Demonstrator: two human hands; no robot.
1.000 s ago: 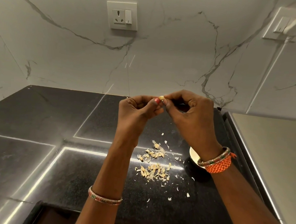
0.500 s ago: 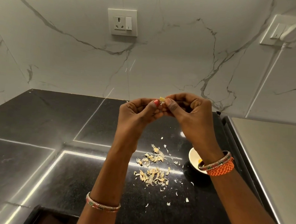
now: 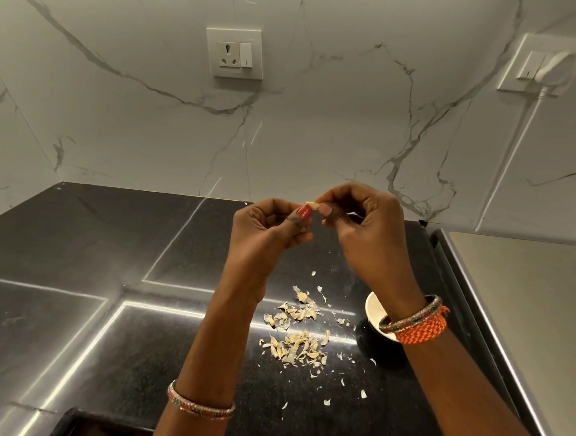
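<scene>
Fingers (image 3: 327, 217) on both sides of clove (image 3: 312, 204)

Domestic kitchen. A polished black stone counter (image 3: 74, 272) meets a marble-veined wall (image 3: 117, 123) with a switched socket (image 3: 234, 53) at 12 o'clock and a second socket, plug inserted (image 3: 545, 65), at 2 o'clock. Dry peelings (image 3: 296, 339) litter the counter, with a small white bowl (image 3: 374, 307) near them at 3 o'clock.

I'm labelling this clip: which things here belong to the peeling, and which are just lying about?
In the job: left hand, right hand, pale clove pinched between them, peel scraps, white bowl.
Just there: wall socket, plugged socket, black counter.
</scene>
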